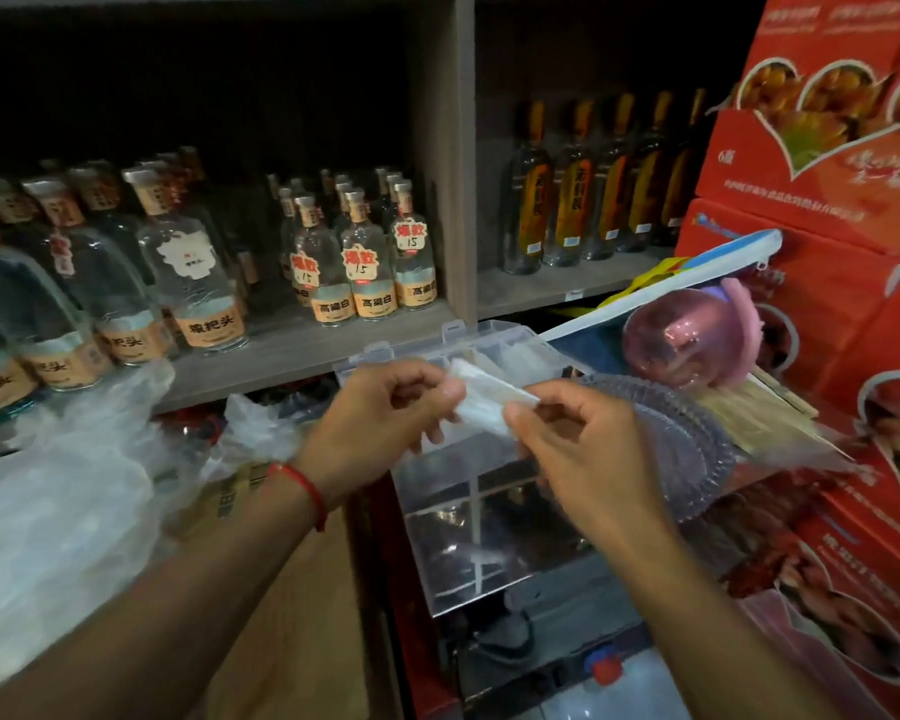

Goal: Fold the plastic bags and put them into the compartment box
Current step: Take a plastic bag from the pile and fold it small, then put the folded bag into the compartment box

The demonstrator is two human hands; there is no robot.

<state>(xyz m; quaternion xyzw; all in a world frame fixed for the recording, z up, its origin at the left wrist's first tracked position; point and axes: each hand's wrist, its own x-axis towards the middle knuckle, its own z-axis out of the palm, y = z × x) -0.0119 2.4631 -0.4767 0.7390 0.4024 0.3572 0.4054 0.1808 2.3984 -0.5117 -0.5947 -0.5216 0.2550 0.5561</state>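
Folded plastic bag (481, 402) pinched at both ends, left hand (385, 413) and right hand (583, 444) curled round it, held above the open compartment box (489, 501), near its far edge. Likely light, limp, slippery, prone to springing open; best gripped across the folds.
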